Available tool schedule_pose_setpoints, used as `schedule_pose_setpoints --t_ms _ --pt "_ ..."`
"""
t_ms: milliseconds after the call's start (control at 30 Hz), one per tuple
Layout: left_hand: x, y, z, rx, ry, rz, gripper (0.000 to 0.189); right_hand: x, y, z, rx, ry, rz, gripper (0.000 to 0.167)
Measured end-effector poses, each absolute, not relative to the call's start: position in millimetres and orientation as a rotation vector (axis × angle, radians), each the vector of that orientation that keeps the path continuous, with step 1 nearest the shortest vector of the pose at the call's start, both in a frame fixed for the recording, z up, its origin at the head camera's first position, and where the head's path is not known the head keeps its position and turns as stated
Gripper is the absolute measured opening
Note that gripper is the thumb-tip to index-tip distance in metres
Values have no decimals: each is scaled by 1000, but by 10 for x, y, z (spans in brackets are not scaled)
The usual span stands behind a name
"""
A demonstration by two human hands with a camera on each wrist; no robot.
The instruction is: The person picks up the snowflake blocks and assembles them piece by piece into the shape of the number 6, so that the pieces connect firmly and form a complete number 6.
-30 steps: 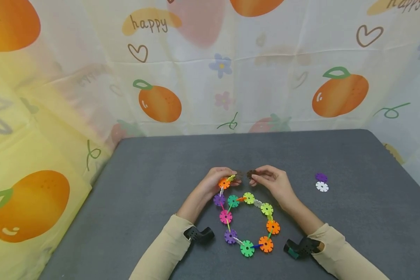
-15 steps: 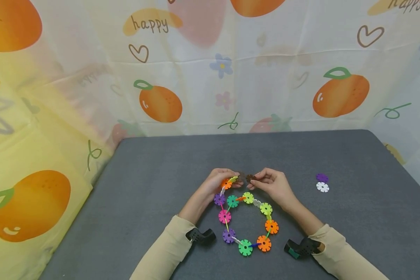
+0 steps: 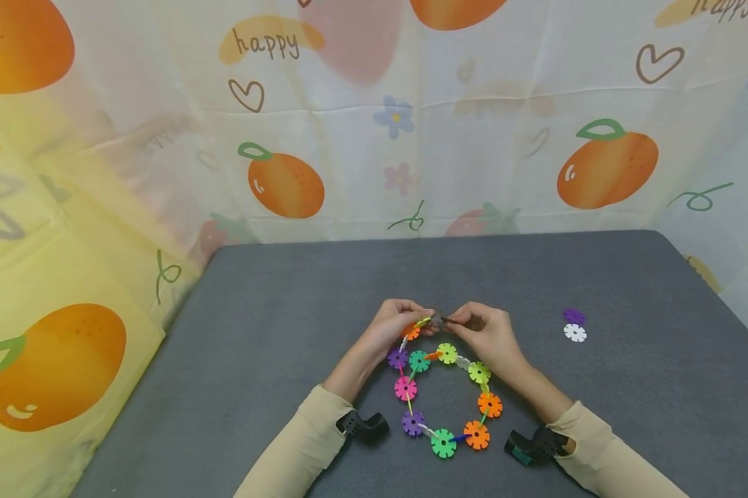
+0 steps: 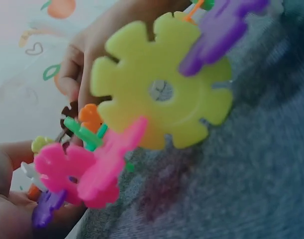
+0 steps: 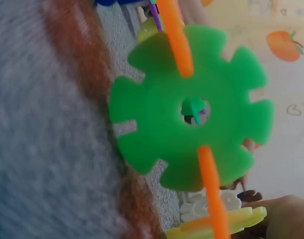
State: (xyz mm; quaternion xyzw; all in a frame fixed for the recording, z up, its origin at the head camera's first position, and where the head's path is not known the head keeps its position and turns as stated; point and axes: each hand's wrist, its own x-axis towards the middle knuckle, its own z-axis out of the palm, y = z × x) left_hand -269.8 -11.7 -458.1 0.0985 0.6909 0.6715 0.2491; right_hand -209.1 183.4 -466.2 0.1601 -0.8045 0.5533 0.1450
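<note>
A chain of colourful notched plastic discs curves in a loop between the arms, with a green disc (image 3: 443, 443) at its near side and a pink disc (image 3: 405, 388) at its left. My left hand (image 3: 394, 328) pinches the chain's raised end, where a yellow disc and a greyish-brown disc (image 3: 436, 319) stick out past an orange one. Between thumb and fingers, my right hand (image 3: 488, 337) holds a dark brown disc (image 4: 68, 115), edge-on right at the greyish-brown disc. Close to the wrist cameras, a yellow disc (image 4: 132, 107) and a green disc (image 5: 156, 107) hide part of the fingers.
Loose purple (image 3: 574, 316) and white (image 3: 575, 333) discs lie at the right on the grey table (image 3: 311, 277). Behind hangs a cloth (image 3: 349, 166) printed with oranges. Black wrist straps (image 3: 366, 427) sit at both cuffs.
The brown disc in my right hand has turned edge-on and come up against the greyish-brown disc. My left hand has shifted slightly right, and the chain has slid a little right with it.
</note>
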Motion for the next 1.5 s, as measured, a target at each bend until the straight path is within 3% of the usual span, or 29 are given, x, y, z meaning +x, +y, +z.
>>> schedule_pose_setpoints --t_ms 167,300,467,667,867,1267,1500 --pt "-2684 -90 -4573 248 1939 1822 22 -2087 1818 -4671 463 -2314 1463 11" --pt "-2703 -107 -4556 176 1861 1867 21 -2122 1822 -4682 410 -2282 1760 5" --pt "-2747 -137 -4551 91 1676 1964 22 -2140 1853 -4661 282 -2215 2108 23" --pt "-2781 -174 -4580 50 1629 1998 24 -2137 1914 -4626 222 -2181 2156 27" --pt "-2771 -155 -4579 86 1640 1960 28 -2136 1903 -4616 196 -2269 2092 24" --pt "-2714 -101 -4594 144 1720 1901 27 -2120 1850 -4661 449 -2244 1850 2" --pt "-2687 -76 -4590 145 1794 1875 27 -2114 1835 -4694 492 -2298 1481 10"
